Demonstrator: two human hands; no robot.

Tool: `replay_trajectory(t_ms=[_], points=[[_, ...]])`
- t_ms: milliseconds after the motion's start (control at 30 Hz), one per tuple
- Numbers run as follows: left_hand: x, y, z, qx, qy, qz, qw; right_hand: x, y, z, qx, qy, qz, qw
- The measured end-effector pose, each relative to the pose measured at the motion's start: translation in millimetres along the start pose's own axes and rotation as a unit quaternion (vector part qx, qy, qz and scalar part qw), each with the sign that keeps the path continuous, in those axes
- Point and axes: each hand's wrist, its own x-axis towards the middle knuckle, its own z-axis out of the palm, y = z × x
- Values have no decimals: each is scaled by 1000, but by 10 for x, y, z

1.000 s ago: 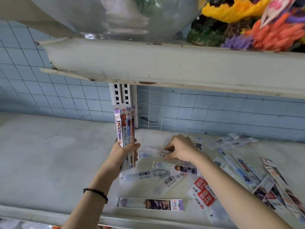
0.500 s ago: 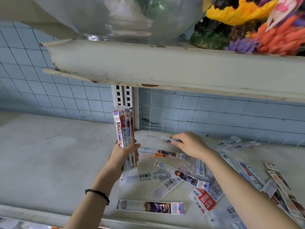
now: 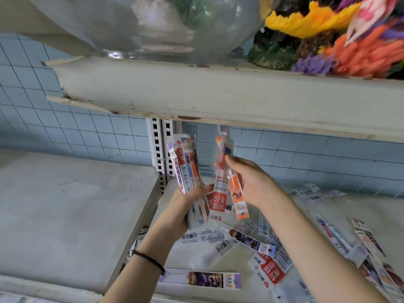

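Through the head camera, the person's left hand curls its fingers and thumb round the lower part of a bundle of narrow, clear-plastic pen packets with printed card strips. The bundle stands upright with its top ends roughly level, probably so that each new packet can slide in alongside.

The right hand is raised just beside it. It pinches two more packets between thumb and fingers: a red-and-white packet and an orange packet, both hanging nearly upright. Their lower ends reach close to the left hand's fingertips; whether they touch the bundle cannot be told. They seem turned lengthwise to match the bundle, which suggests that they are about to join it.

Under both hands, loose packets lie scattered at all angles across the pale grey shelf board, thickest toward its right edge. One purple-ended packet lies along the front edge. These look like what is left to gather.

A thin black band circles the left wrist. On the upper white shelf stand a clear glass bowl and bright artificial flowers.
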Motion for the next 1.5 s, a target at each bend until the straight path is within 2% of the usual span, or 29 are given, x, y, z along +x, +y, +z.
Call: replay_trajectory(t_ms=[67, 200, 433, 500, 667, 933, 1167, 1267, 1400, 1500], points=[[-37, -27, 64, -6, -18, -20, 1000, 3, 97, 41, 16, 48, 19, 999], [-82, -92, 99, 9, -9, -45, 999, -8, 222, 79, 56, 122, -10, 991], [-44, -187, 101, 64, 51, -62, 995, -85, 302, 197, 128, 81, -14, 988], [-39, -197, 97, 67, 56, -63, 994, -107, 316, 224, 103, 90, -32, 990], [-46, -220, 122, 92, 53, -53, 993, -159, 369, 238, -52, 136, -64, 987], [-47, -240, -10, 123, 61, -53, 989, -240, 371, 161, -153, 137, -62, 977], [-59, -220, -71, 122, 4, -31, 992, -243, 402, 108, -204, 117, -27, 972], [-48, -184, -178, 121, -48, -34, 991, -224, 225, 38, -210, 112, -17, 971], [-48, -131, -283, 145, -131, -47, 980, -159, -59, -180, -183, 27, -17, 983], [-32, -119, -297, 145, -143, -61, 977, -64, -92, -277, -194, 11, 17, 981]])
